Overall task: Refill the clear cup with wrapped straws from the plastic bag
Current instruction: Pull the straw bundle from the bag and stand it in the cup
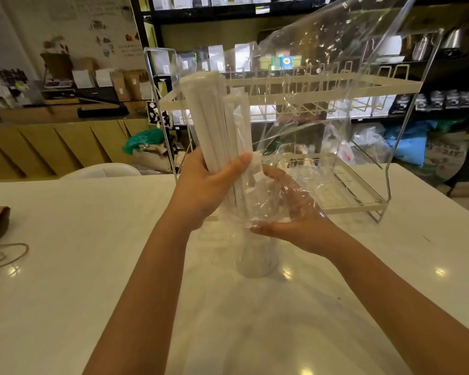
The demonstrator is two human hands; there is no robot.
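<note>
Bundle of wrapped straws (211, 123) stands nearly upright above the white table (65, 266), lower ends going down toward the clear cup (256, 255); we see the cup standing on the table right below the hands, its rim lost behind plastic film and glare; we cannot tell whether the straw tips are inside it. Left hand (209, 190) is wrapped around the bundle's lower part, thumb pressed across the front, fingers hidden behind the straws. Right hand (290, 209) lies under the film of the plastic bag (322, 85), palm turned toward the straws, fingers spread and only loosely curled; it touches the film, but we cannot make out whether it pinches anything. The bag billows up and to the right, mostly see-through, top cut off by the frame edge. Behind it a wire rack (309, 87) stands on the table; shelves blurred beyond.
</note>
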